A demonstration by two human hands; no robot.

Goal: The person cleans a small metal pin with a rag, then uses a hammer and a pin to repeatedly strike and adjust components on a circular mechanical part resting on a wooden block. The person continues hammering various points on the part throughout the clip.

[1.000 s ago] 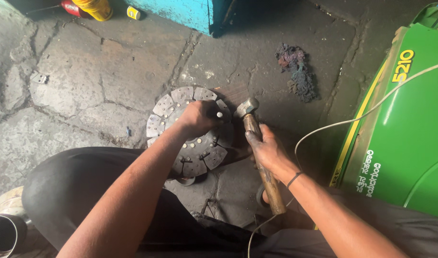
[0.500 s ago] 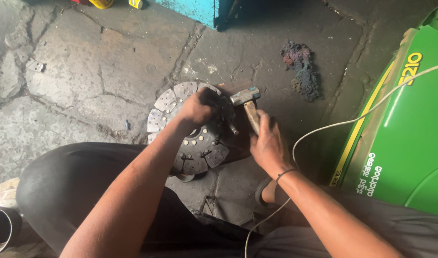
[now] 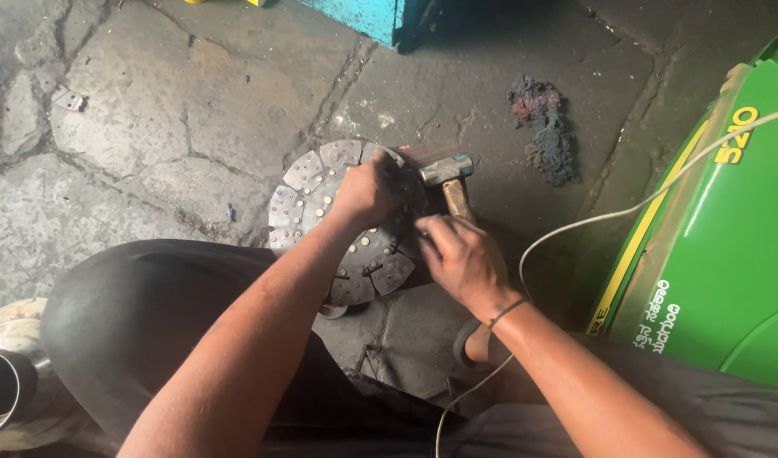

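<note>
The ground is a cracked concrete floor [image 3: 151, 127], grey and stained, split into irregular slabs by dark seams that run across the upper left of the frame. A turquoise painted edge [image 3: 368, 15] juts in at the top centre. A curved green machine panel [image 3: 728, 246] with a yellow stripe fills the right side, and a pale cable [image 3: 592, 222] loops from it down toward the bottom centre. A wad of dirty, multicoloured rag [image 3: 543, 127] lies on the floor right of centre, near the top. At the lower left edge sits a shiny metal cylinder [image 3: 7, 390], part cut off by the frame.

In the centre lies a round clutch disc [image 3: 338, 220], flat on the floor, its face made of dull grey wedge-shaped pads dotted with pale rivets. The left hand [image 3: 368, 193] rests on the disc's upper right part, curled closed; it seems to pinch some small tool against the disc, but what it is stays hidden under the knuckles. The right hand [image 3: 461, 259], just right of the disc, is wrapped tight around the wooden handle of a hammer [image 3: 450, 182], whose steel head sits level just above the hand, close beside the left hand's fingers. A thin dark band circles the right wrist. A dark-trousered knee [image 3: 143, 322] fills the lower left.
</note>
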